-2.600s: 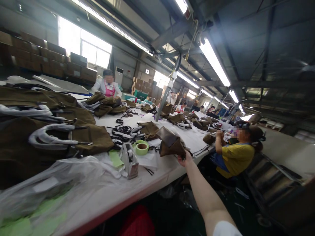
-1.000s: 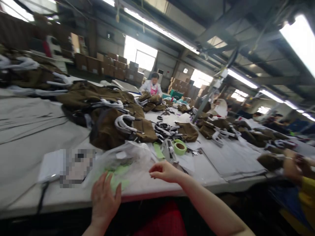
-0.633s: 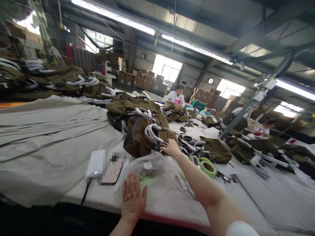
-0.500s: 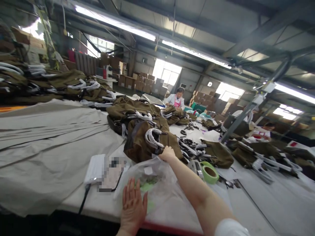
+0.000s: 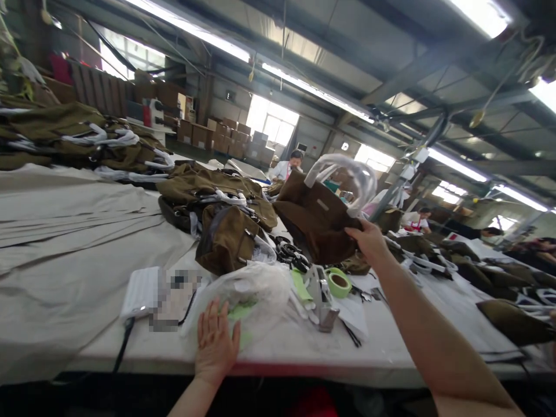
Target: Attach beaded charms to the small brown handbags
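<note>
My right hand (image 5: 369, 240) grips the lower right edge of a brown handbag (image 5: 319, 217), which hangs tilted above the table. The bag's looped handles (image 5: 324, 168) are wrapped in clear or white plastic and point upward. Flat on a crumpled clear plastic bag (image 5: 264, 289) near the table's front edge rests my left hand (image 5: 216, 339), its fingers stretched out. Pale green pieces (image 5: 241, 313) show through that plastic. Left of the hand lie a phone (image 5: 174, 301), partly blurred out, and a white power bank (image 5: 141, 292) with a black cable.
A tape dispenser (image 5: 322, 301) and a green tape roll (image 5: 337, 282) stand below the raised bag. Brown bags (image 5: 230, 231) are piled beyond the plastic. Grey fabric sheets (image 5: 78, 231) cover the left side. A co-worker (image 5: 289, 165) sits across the table.
My right hand has moved right and up from the pile, and the brown handbag is now lifted in it. My left hand stays on the plastic. The view has turned right.
</note>
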The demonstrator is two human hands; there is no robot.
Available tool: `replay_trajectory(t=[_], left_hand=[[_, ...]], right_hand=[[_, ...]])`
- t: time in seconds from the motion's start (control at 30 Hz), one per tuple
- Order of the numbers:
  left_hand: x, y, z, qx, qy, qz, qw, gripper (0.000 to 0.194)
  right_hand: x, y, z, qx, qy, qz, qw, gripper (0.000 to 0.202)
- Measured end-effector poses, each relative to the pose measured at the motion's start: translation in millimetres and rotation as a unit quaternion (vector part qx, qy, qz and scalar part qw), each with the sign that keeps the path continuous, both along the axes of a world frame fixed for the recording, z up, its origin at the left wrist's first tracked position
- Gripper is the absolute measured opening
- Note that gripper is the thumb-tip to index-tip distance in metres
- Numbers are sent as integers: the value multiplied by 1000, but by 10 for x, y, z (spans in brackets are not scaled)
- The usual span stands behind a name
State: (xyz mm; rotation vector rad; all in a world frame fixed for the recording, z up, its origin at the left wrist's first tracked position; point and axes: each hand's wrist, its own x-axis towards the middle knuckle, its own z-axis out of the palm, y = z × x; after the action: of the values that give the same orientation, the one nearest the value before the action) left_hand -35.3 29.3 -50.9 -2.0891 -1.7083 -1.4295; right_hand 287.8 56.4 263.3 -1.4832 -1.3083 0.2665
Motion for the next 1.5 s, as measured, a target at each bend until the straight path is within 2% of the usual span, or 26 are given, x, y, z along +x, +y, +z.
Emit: replay_trajectory(t=[0.07, 0.1, 0.17, 0.2, 0.23, 0.27, 0.33, 0.37, 0.4, 0.43, 0.5, 0.53, 0.63, 0.7, 0.8, 0.87, 0.97, 1.07, 1.13, 1.2, 1.27, 1.37, 1.5], left_hand=[[-97, -31, 130, -6, -75, -36, 996, 53], [-169, -59, 220, -20, -125, -55, 990, 56], [-346, -147, 432, -89, -253, -93, 959, 63], [-440, -206, 538, -142, -328, -111, 927, 65], [-534, -268, 632, -203, -410, -139, 878, 65], [-622, -329, 703, -265, -484, -179, 815, 66], [-780, -433, 755, -396, -539, -261, 696, 65], [-849, -478, 735, -451, -529, -280, 663, 63], [-914, -521, 695, -499, -502, -285, 647, 61], [-974, -564, 645, -530, -469, -275, 651, 60], [-1078, -645, 565, -562, -396, -245, 683, 60], [-1122, -677, 551, -563, -359, -232, 707, 59], [-1206, -706, 624, -556, -255, -235, 756, 54], [-1221, -665, 727, -569, -186, -257, 759, 50], [-1182, -546, 863, -597, -62, -298, 742, 45], [-1112, -467, 921, -594, 15, -327, 735, 44], [-942, -421, 1000, -593, 102, -364, 711, 39], [-728, -486, 1116, -598, 171, -386, 681, 37], [-598, -560, 1201, -589, 200, -398, 674, 37], [-495, -622, 1256, -570, 225, -396, 684, 33], [-422, -663, 1258, -553, 255, -379, 697, 28], [-351, -705, 1175, -536, 281, -356, 712, 27], [-319, -749, 1037, -501, 279, -296, 764, 34]], right_hand=[[-4, -530, 51, -14, 96, 41, 994, 38], [-24, -772, 16, -39, 128, 59, 989, 38], [-92, -1150, -188, -112, 170, 99, 974, 35], [-139, -1272, -356, -155, 178, 126, 964, 33], [-196, -1346, -564, -200, 176, 156, 951, 30], [-264, -1378, -804, -245, 164, 191, 936, 27], [-436, -1355, -1349, -319, 118, 260, 904, 25], [-539, -1323, -1629, -346, 85, 290, 888, 25], [-648, -1290, -1891, -361, 43, 303, 881, 26], [-757, -1262, -2120, -369, -8, 304, 878, 25], [-957, -1229, -2433, -370, -116, 272, 881, 25], [-1039, -1225, -2509, -355, -163, 244, 888, 27], [-1205, -1260, -2496, -271, -249, 165, 915, 33], [-1267, -1303, -2411, -224, -262, 154, 926, 31], [-1294, -1333, -2350, -210, -200, 205, 935, 20], [-1251, -1317, -2371, -216, -101, 258, 936, 18], [-1104, -1277, -2414, -263, 64, 319, 908, 31], [-970, -1287, -2377, -327, 113, 352, 870, 38], [-975, -1342, -2295, -371, 64, 393, 839, 34], [-1086, -1427, -2193, -379, -26, 418, 825, 34], [-1274, -1521, -2110, -318, -118, 411, 846, 30], [-1554, -1628, -2086, -203, -196, 386, 878, 22], [-1722, -1686, -2171, -187, -258, 358, 878, 19]])
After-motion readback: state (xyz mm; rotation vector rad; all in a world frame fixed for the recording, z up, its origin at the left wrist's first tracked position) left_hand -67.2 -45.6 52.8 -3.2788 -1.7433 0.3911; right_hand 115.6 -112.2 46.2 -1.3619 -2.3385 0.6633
